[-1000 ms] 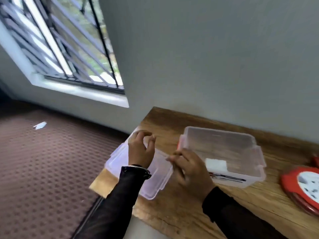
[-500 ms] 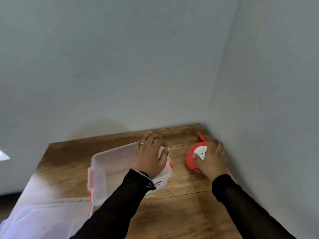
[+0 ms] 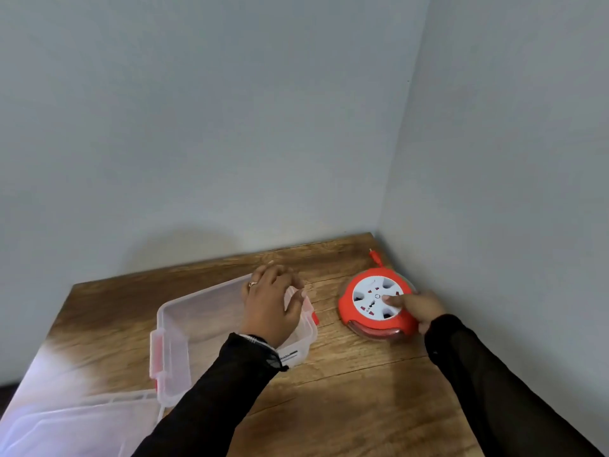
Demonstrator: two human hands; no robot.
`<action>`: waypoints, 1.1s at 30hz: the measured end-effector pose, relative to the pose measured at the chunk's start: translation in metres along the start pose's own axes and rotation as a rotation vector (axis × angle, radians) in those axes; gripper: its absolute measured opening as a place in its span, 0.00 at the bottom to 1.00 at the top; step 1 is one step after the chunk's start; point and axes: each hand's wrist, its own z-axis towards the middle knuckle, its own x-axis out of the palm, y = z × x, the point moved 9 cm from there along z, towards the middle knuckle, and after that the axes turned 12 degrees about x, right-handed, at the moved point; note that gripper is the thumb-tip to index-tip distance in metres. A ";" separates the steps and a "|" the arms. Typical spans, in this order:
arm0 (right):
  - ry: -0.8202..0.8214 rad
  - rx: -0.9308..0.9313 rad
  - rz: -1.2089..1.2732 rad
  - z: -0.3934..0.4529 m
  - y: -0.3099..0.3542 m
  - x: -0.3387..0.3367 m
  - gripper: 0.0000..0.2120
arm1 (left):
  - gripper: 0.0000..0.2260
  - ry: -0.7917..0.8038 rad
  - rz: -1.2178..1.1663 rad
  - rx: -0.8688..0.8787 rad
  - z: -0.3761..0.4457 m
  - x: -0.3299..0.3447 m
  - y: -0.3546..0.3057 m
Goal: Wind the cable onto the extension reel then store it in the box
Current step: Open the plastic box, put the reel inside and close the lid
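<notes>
The red extension reel point(image 3: 369, 319) with a white socket face lies flat on the wooden table point(image 3: 346, 400) near the right wall. Its red plug point(image 3: 375, 255) pokes out at the back, and the cable looks wound inside the clear lower rim. My right hand point(image 3: 417, 306) grips the reel's right edge, thumb on the white face. The clear plastic box point(image 3: 184, 328) with red latches stands open to the left. My left hand point(image 3: 272, 300) rests curled over the box's right rim.
The box's clear lid point(image 3: 66, 427) lies at the table's near left corner. Grey walls meet in a corner just behind and to the right of the reel.
The view swung right from the window to the wall corner. My left hand went from the lid to the box rim. My right hand reached the reel and shifted back to its right edge.
</notes>
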 end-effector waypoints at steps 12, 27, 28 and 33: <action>0.016 -1.029 -0.634 -0.212 0.170 0.093 0.28 | 0.02 -0.318 0.062 -0.262 -0.026 -0.094 0.072; 0.683 -1.060 -1.706 -0.257 0.069 0.336 0.22 | 0.08 -0.168 0.186 -0.758 -0.138 -0.141 0.159; 0.707 -1.023 -1.701 -0.250 0.065 0.340 0.22 | 0.08 -0.111 0.175 -0.814 -0.148 -0.135 0.165; 0.792 -0.793 -1.588 -0.216 0.055 0.345 0.21 | 0.13 0.174 0.280 -0.946 -0.177 -0.113 0.186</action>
